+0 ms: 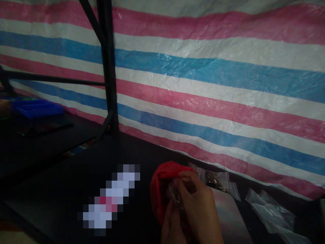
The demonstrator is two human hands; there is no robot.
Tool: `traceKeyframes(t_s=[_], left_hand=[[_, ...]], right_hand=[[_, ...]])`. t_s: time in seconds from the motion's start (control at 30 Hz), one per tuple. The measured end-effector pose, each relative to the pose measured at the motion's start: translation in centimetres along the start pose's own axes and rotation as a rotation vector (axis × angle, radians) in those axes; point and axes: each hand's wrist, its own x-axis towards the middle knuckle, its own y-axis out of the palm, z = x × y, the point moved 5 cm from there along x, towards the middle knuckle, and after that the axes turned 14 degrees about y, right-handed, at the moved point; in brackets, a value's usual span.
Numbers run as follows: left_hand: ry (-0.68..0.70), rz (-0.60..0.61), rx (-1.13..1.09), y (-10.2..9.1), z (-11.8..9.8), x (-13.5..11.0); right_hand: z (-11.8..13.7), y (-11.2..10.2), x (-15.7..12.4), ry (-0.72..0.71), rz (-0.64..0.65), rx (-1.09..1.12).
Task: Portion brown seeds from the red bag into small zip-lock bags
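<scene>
A red plastic bag (157,191) stands with its mouth open on the black table. Over its mouth my two hands meet at a small clear plastic bag (173,190). My right hand (200,203) is closed in a pinch at the top of the clear bag, its back facing me. From below, my left hand (173,222) comes up with its fingertips pressed to the same clear bag. What lies inside the red bag is too dark to make out.
Behind the hands lie small zip bags (217,179) with brownish contents. Flat clear bags (271,210) are at right, a grey metallic sheet (231,213) beside my right hand. A pixelated pale item (111,196) lies left. Farther off are a black post (109,74) and blue tray (40,108).
</scene>
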Motion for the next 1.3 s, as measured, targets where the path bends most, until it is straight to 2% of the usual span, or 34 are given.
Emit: traceKeyframes(t_s=[0.1, 0.17, 0.33, 0.47, 0.63, 0.77, 0.9, 1.07, 1.2, 1.3], left_hand=[[-0.042, -0.059, -0.043, 0.7, -0.7, 0.4], [-0.002, -0.087, 0.019, 0.9, -2.0, 0.7], [0.452, -0.013, 0.325, 1.9, -6.7, 0.4], [0.663, 0.076, 0.36, 3.0, -8.3, -0.6], [0.811, 0.069, 0.419, 3.5, -9.0, -1.5], [0.811, 0.069, 0.408, 3.4, -9.1, -1.5], [0.826, 0.084, 0.38, 3.6, -9.3, -1.9], [0.87, 0.036, 0.395, 3.8, -9.8, -2.7], [0.896, 0.001, 0.37, 3.4, -10.1, -3.1], [0.94, -0.041, 0.363, 2.3, -10.3, -2.6]], right_hand=[[-0.2, -0.5, 0.0, -0.029, 0.015, 0.099], [-0.2, -1.4, -0.2, -0.045, 0.017, 0.177], [-0.6, -5.5, -0.9, -0.059, 0.071, 0.265], [-3.0, -10.1, -1.1, -0.012, -0.045, 0.182], [-7.5, -14.2, -0.4, 0.057, -0.259, 0.0], [-8.2, -15.7, -0.3, -0.05, -0.493, -0.142], [-7.5, -17.4, -0.8, -0.045, -0.662, -0.09], [-8.2, -18.3, -0.5, 0.036, -0.625, -0.065], [-8.8, -17.8, -0.2, 0.027, -0.578, -0.071], [-8.6, -17.4, -0.2, -0.006, -0.555, -0.068]])
